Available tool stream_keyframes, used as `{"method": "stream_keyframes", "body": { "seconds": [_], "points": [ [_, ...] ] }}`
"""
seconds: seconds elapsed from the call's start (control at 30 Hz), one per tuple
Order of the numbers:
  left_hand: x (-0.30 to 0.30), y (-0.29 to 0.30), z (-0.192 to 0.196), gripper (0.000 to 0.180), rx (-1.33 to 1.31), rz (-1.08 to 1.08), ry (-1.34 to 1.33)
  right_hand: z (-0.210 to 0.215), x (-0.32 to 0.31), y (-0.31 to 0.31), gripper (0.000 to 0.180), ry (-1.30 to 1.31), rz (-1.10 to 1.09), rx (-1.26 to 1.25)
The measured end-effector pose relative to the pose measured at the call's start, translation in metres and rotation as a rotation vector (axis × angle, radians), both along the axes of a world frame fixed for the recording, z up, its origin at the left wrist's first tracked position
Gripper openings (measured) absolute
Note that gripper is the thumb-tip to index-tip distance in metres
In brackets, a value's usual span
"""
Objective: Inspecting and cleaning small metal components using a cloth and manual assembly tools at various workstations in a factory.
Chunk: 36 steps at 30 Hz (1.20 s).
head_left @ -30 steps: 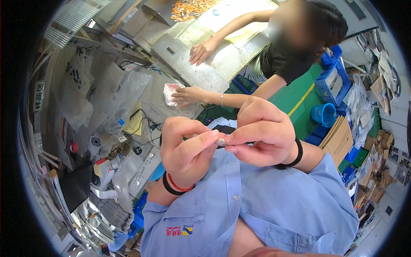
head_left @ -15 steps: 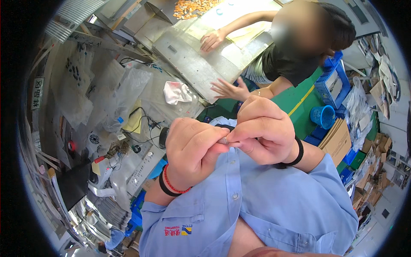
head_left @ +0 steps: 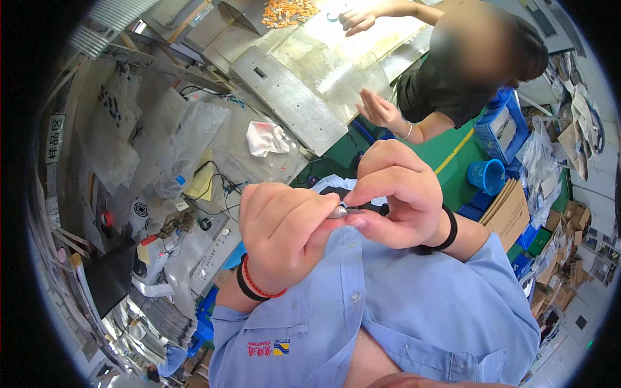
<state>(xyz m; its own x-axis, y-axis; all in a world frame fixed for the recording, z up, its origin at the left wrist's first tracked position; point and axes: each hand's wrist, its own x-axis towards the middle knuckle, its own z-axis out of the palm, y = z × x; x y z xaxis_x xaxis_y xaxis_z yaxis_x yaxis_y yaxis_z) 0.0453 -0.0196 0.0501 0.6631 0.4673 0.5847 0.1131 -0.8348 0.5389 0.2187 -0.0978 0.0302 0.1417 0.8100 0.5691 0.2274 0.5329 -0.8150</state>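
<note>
Both my hands are raised in front of my chest. My left hand [head_left: 291,233] pinches a small silver metal piece [head_left: 339,211] between thumb and index finger; its rounded body narrows to a thin pin pointing right. Its exact kind is too small to make out. Close beside the pin is my right hand [head_left: 404,197], its fingers curled, thumb and index fingertips slightly parted above and below the pin. Whether a fingertip still touches the piece is hard to see. Dark bands circle both wrists, with a red one on the left.
Across from me a person in a dark top works at a metal table [head_left: 291,103] with orange pieces [head_left: 289,11] on it. A white cloth [head_left: 266,138] and cables lie on the bench at left. At right stand a blue basket [head_left: 486,176], cardboard [head_left: 511,207] and blue crates [head_left: 501,129].
My right thumb and index finger have parted, exposing the pin. My left hand has shifted slightly left. The other person's hands have moved away from the near metal plate, up and right.
</note>
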Motion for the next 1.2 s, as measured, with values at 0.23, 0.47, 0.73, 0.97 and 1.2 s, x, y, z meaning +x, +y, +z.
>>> {"method": "stream_keyframes", "body": {
  "seconds": [0.23, 0.47, 0.73, 0.97, 1.2],
  "points": [
    [-0.001, -0.001, -0.001, 0.027, 0.024, -0.013, -0.014, 0.006, -0.002, 0.0, 0.015, -0.018, 0.059, -0.058],
    [-0.003, -0.001, -0.002, 0.029, 0.024, -0.032, -0.048, 0.002, -0.005, 0.004, 0.016, -0.181, -0.023, 0.072],
    [-0.003, 0.0, -0.001, 0.028, -0.003, -0.021, -0.026, 0.003, 0.0, 0.002, 0.012, -0.363, -0.023, 0.141],
    [0.005, 0.005, 0.005, 0.015, -0.223, -0.184, 0.104, 0.001, 0.001, 0.004, 0.013, -0.214, -0.043, 0.073],
    [0.006, 0.007, -0.001, 0.009, -0.263, -0.196, 0.146, 0.003, 0.003, 0.004, 0.009, -0.194, -0.013, -0.063]
  ]
}}
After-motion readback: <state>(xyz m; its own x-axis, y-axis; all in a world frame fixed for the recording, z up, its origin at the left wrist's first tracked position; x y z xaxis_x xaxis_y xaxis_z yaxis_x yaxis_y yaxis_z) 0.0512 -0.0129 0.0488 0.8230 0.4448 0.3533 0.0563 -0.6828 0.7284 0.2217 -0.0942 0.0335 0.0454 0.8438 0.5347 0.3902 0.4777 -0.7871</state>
